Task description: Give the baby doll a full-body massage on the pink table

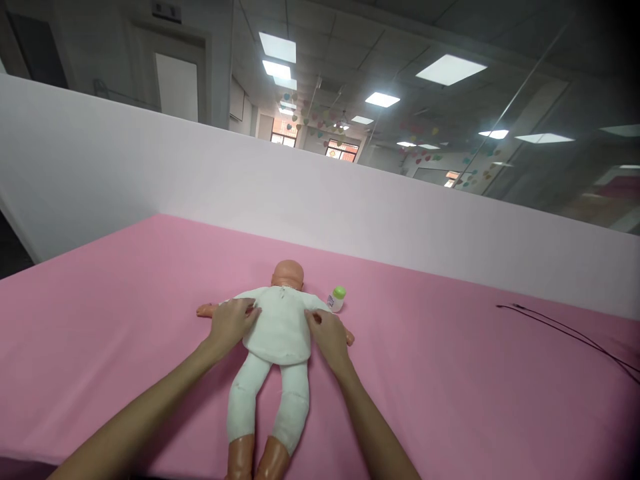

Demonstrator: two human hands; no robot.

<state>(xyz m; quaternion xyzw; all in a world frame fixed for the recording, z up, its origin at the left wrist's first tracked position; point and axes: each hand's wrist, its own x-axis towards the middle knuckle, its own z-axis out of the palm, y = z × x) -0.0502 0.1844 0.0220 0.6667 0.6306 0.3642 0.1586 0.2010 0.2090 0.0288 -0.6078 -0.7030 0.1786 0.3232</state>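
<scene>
A baby doll (280, 327) in a white shirt and white trousers lies stretched out on the pink tabletop (430, 373), head away from me. Its bald head shows no clear features, and a small fastening sits at the shirt's neck. My left hand (231, 325) is closed at the left side of the shirt, near the armpit, with thumb and fingers pinching cloth. On the opposite side, my right hand (327, 335) has its fingers curled in on the shirt's right edge. Both doll arms spread outward, partly hidden by my hands.
A small white jar with a green lid (337, 299) stands by the doll's right-hand sleeve. Thin black cables (560, 325) lie on the far right of the table. A low white partition (320, 200) with glass above runs along the back.
</scene>
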